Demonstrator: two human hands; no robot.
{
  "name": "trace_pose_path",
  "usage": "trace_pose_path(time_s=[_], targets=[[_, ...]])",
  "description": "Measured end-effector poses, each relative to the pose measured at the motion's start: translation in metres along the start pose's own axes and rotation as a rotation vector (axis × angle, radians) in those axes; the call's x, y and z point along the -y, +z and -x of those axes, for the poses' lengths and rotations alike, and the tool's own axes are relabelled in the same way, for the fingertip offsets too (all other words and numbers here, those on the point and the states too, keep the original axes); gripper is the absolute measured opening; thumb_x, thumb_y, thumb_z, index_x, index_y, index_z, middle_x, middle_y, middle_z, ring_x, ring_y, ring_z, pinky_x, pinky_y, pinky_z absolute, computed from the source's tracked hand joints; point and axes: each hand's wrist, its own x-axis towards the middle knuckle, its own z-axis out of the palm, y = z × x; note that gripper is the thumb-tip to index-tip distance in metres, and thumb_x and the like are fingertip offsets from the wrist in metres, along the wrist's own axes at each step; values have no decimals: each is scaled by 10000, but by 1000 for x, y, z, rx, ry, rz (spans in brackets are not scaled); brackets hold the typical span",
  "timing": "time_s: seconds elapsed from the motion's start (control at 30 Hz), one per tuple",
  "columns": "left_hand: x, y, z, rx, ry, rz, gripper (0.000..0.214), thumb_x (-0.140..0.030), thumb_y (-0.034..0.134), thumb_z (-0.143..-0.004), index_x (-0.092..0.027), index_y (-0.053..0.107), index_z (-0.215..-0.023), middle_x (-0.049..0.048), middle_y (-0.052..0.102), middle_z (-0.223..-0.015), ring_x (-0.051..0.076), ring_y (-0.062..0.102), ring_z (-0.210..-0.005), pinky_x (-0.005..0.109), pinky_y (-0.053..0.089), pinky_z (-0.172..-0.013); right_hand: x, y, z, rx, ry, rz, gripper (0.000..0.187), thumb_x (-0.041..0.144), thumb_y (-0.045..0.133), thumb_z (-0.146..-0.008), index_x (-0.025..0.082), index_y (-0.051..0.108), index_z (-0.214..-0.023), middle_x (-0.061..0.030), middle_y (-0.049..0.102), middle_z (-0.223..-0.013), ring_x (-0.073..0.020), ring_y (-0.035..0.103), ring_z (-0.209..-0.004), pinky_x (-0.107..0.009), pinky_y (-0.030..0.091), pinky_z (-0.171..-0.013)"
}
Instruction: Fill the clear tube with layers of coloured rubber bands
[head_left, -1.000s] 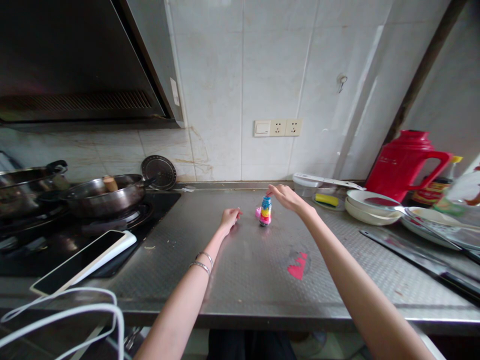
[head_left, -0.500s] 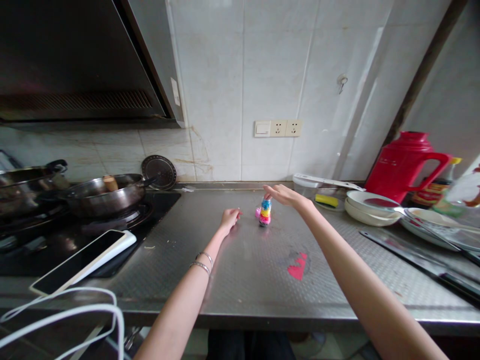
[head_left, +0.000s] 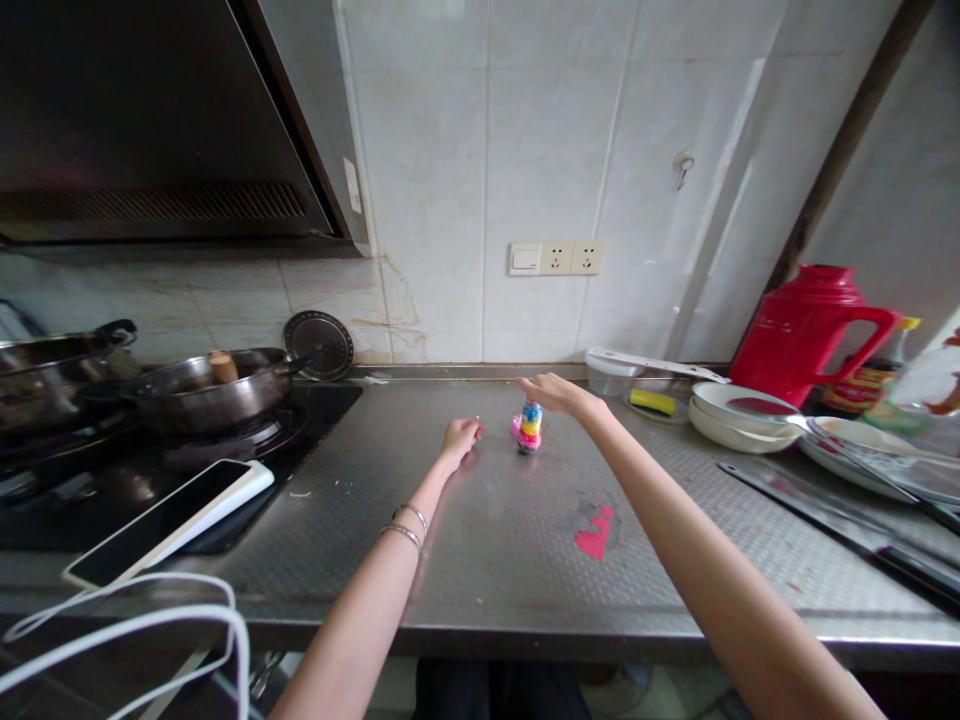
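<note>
A small clear bottle [head_left: 530, 430] with blue, yellow, red and dark layers stands upright on the steel counter. My right hand [head_left: 556, 392] lies flat over its top, fingers stretched to the left and palm down; it hides the bottle's mouth. Just behind the bottle on its left sits a small pink object [head_left: 515, 426], partly covered. To the left, my left hand [head_left: 460, 440] rests low at the counter with curled fingers. A tiny reddish spot shows at its fingertips, too small to name.
A steel pan [head_left: 214, 395] sits on the stove at left, near a phone on a white block [head_left: 169, 525]. On the right are a red thermos [head_left: 806, 325], stacked bowls [head_left: 739, 425], a yellow sponge [head_left: 652, 402] and a long knife [head_left: 810, 515]. A red patch [head_left: 595, 535] marks the counter.
My right hand has moved slightly left and down, flattening over the bottle's top. My left hand and the bottle have stayed in place.
</note>
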Motion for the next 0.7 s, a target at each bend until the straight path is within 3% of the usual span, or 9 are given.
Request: trace_pose_path(time_s=[0.13,0.3,0.43,0.5,0.6,0.7], targets=[[-1,0,0,3,-6,16,290,-367,475,-727,-110,572,-632,-31,427,-496,29,286,-366,179,129,-364,2,-4,1,21,17,35,311,244,420,-793,113,699,-751,-124,684,-743,-164,593,-669,-222,369,-551],[-1,0,1,7,-11,0,299,-373,473,-734,-109,580,-644,-29,431,-497,31,288,-364,181,132,-367,-2,-12,5,-51,-19,-160,240,221,487,-724,124,706,-740,-77,694,-748,-150,606,-675,-184,380,-531],[-2,0,2,5,-12,-16,313,-391,479,-736,-111,580,-640,-27,438,-497,32,290,-367,179,137,-372,-8,-20,8,-142,-62,-271,230,224,493,-723,130,702,-711,-59,695,-711,-146,612,-654,-185,414,-569],[-1,0,1,3,-12,-19,322,-403,481,-735,-111,581,-639,-28,434,-495,33,289,-368,179,138,-372,-15,-20,8,-251,-69,-336,235,237,486,-732,135,697,-722,-52,695,-715,-146,617,-671,-189,429,-596],[1,1,0,2,-2,-21,336,-416,482,-731,-109,585,-642,-30,430,-499,31,283,-372,179,140,-371,-35,-7,3,-415,6,-459,264,266,468,-755,133,690,-809,-54,697,-752,-150,624,-713,-198,450,-616],[2,0,0,8,10,-21,345,-428,483,-729,-108,588,-658,-29,434,-510,29,285,-375,177,137,-367,-61,22,-4,-362,173,-502,287,216,475,-741,116,675,-920,-61,696,-758,-152,623,-678,-207,459,-569]])
